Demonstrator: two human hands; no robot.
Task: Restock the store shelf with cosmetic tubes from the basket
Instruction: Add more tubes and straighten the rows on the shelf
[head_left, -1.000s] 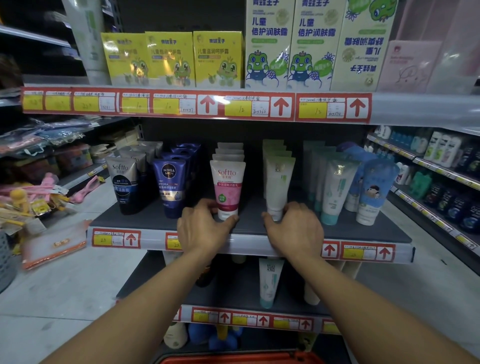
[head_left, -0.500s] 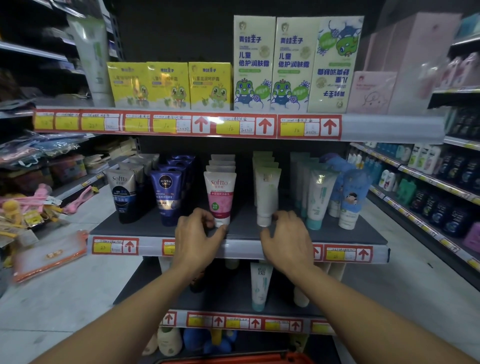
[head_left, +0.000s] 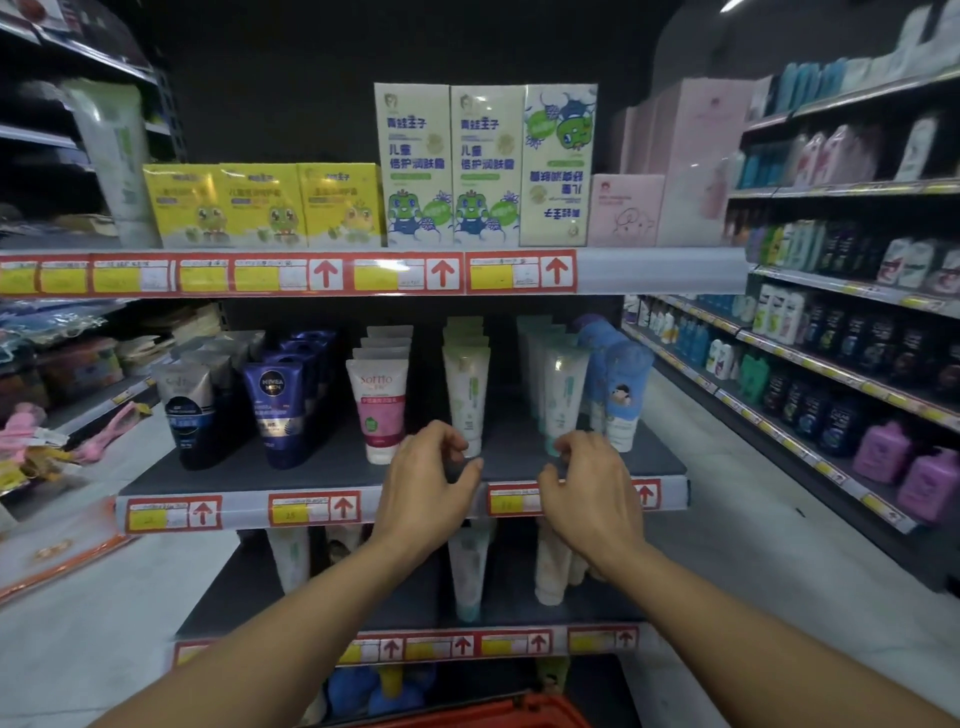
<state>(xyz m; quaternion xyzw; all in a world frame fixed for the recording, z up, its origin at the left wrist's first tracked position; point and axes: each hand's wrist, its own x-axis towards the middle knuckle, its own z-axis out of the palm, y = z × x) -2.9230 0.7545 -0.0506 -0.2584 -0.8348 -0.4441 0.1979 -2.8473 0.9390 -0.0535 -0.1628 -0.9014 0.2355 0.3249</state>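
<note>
3 yellow boxes (head_left: 262, 205) stand beside 3 tall frog-printed cartons (head_left: 485, 166) and pink boxes (head_left: 626, 210).

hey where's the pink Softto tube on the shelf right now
In the head view, the pink Softto tube stands upright at the front of the middle shelf, left of centre, between the blue Nivea Men tube and the white-green tube.
</note>
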